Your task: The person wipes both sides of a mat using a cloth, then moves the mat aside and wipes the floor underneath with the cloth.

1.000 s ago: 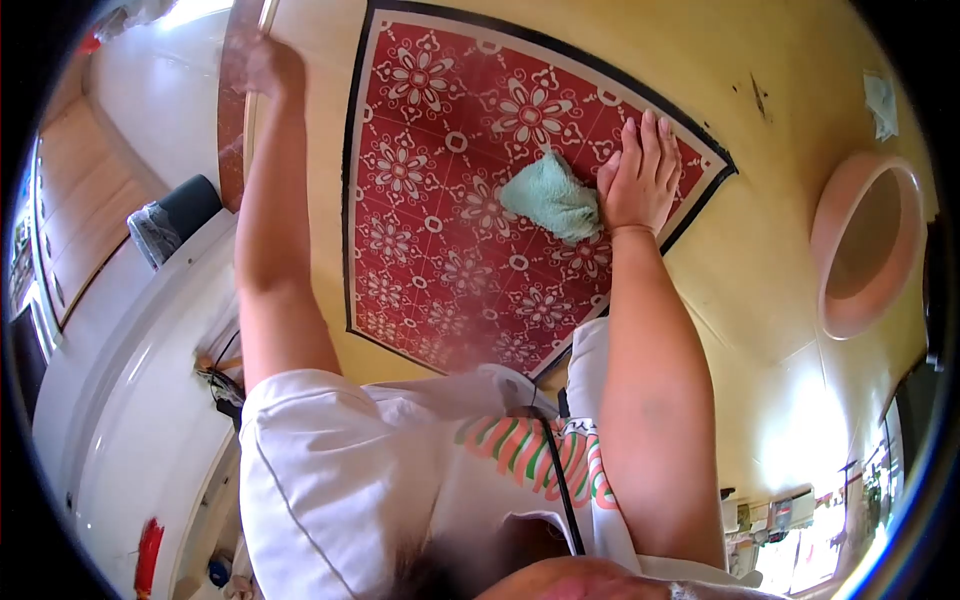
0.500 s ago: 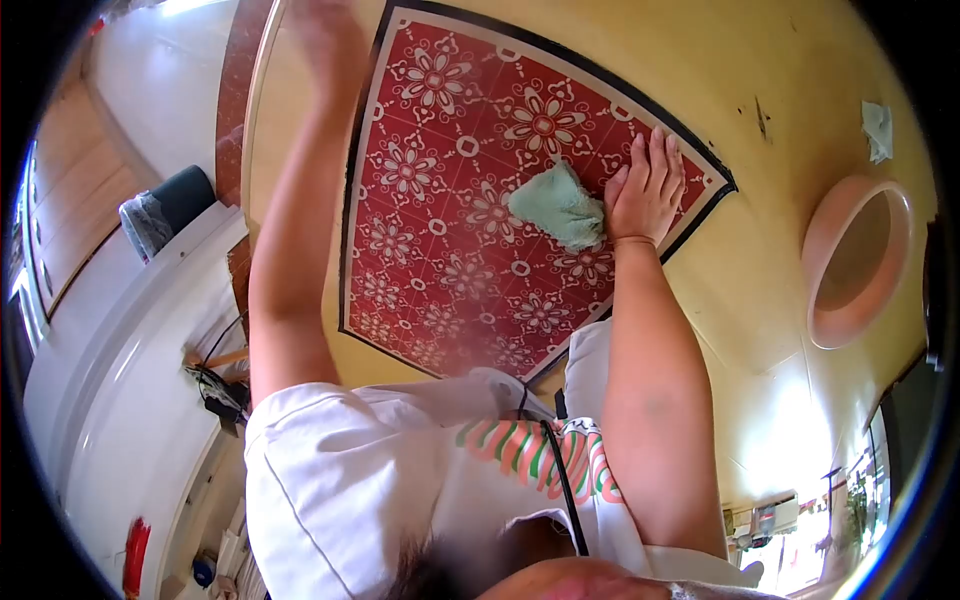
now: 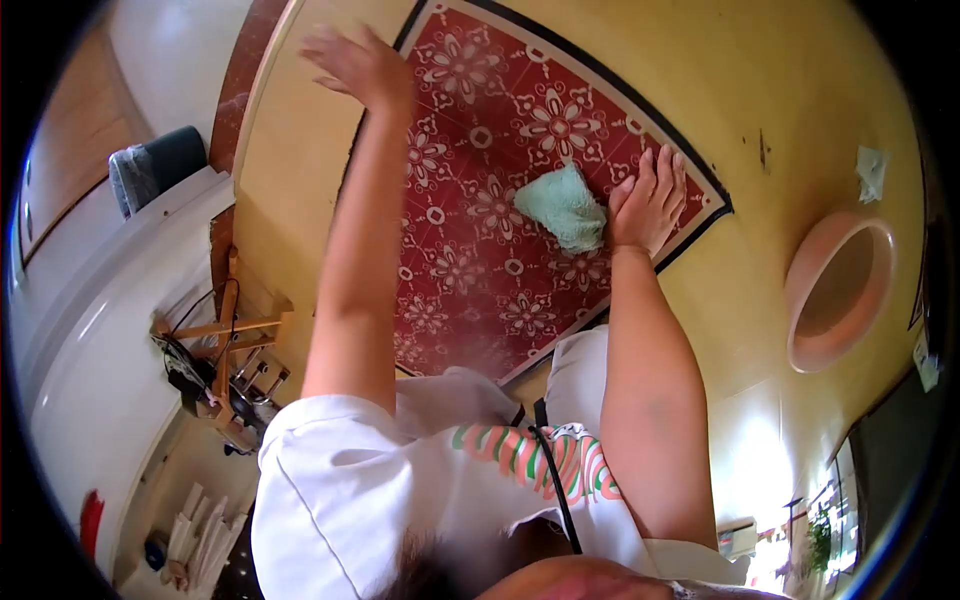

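A red mat [image 3: 470, 215] with white flower patterns and a black edge lies on the yellow floor. On it rests a crumpled pale green cloth [image 3: 565, 207]. My right hand [image 3: 648, 200] presses flat on the mat just right of the cloth, fingers stretched out, holding nothing. Slightly blurred, my left hand [image 3: 358, 68] is raised at the upper left, past the mat's left edge, with its fingers apart and nothing in it.
A pink basin [image 3: 840, 292] stands on the floor at the right, with a white scrap [image 3: 870, 174] behind it. At the left are a curved white surface [image 3: 100, 350], a dark cylinder [image 3: 178, 160] and a wooden folding frame [image 3: 232, 335].
My left hand has moved right from the far left edge, towards the mat. My right hand and the cloth keep their places on the mat while the view has shifted.
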`<state>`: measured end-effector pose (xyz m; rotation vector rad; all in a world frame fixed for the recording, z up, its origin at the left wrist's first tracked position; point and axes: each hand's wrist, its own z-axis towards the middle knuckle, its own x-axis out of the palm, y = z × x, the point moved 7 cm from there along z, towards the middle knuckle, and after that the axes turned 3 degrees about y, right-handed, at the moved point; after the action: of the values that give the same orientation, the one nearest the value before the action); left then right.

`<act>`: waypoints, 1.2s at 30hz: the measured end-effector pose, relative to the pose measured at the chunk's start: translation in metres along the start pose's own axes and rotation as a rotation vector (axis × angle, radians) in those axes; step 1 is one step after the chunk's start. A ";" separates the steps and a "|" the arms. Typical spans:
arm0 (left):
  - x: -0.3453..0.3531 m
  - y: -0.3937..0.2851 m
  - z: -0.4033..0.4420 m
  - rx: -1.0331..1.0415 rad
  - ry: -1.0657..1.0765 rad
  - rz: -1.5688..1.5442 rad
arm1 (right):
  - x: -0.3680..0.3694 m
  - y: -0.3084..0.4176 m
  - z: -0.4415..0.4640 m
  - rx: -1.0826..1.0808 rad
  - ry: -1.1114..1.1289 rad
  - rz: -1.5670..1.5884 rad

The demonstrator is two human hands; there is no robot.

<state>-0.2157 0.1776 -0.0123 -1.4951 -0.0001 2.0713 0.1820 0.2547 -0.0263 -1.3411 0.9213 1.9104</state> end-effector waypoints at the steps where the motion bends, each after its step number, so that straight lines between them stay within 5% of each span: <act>1: -0.010 -0.018 -0.033 0.114 0.158 -0.006 | 0.000 0.000 0.000 -0.004 -0.006 -0.001; 4: -0.041 -0.045 -0.115 0.272 0.446 0.092 | 0.000 0.000 -0.002 -0.021 -0.001 -0.018; 9: -0.050 0.022 -0.139 -0.085 0.342 0.091 | -0.001 0.000 -0.001 -0.036 -0.020 -0.027; 14: -0.055 0.024 -0.136 -0.115 0.366 0.176 | -0.003 0.003 -0.001 -0.079 -0.016 -0.035; 19: -0.056 0.028 -0.133 -0.146 0.344 0.147 | -0.019 -0.005 0.048 0.169 0.444 0.373; 21: -0.056 0.028 -0.135 -0.173 0.389 0.140 | -0.040 0.063 0.096 -0.129 0.252 0.361; 26: -0.048 0.034 -0.137 -0.175 0.407 0.201 | -0.016 0.239 0.116 -0.898 0.632 0.600; 28: -0.034 0.040 -0.143 -0.126 0.416 0.400 | 0.013 0.251 0.091 -1.190 0.881 0.647; 30: -0.050 0.035 -0.135 -0.174 0.474 0.243 | 0.067 0.231 0.129 -1.529 1.001 0.355; 31: -0.051 0.034 -0.135 -0.184 0.458 0.177 | 0.111 0.209 0.200 -0.882 1.089 0.297; 33: -0.050 0.034 -0.133 -0.197 0.437 0.123 | 0.114 0.178 0.282 -0.351 0.502 0.320; 35: -0.052 0.033 -0.133 -0.197 0.450 0.117 | 0.084 0.178 0.286 -0.457 -0.028 0.337; 36: -0.051 0.033 -0.132 -0.197 0.451 0.116 | 0.094 0.183 0.283 -0.493 0.039 0.278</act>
<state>-0.1057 0.0842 -0.0276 -2.1012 0.0598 1.8159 -0.1395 0.3931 -0.0132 -1.5942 0.7069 2.4463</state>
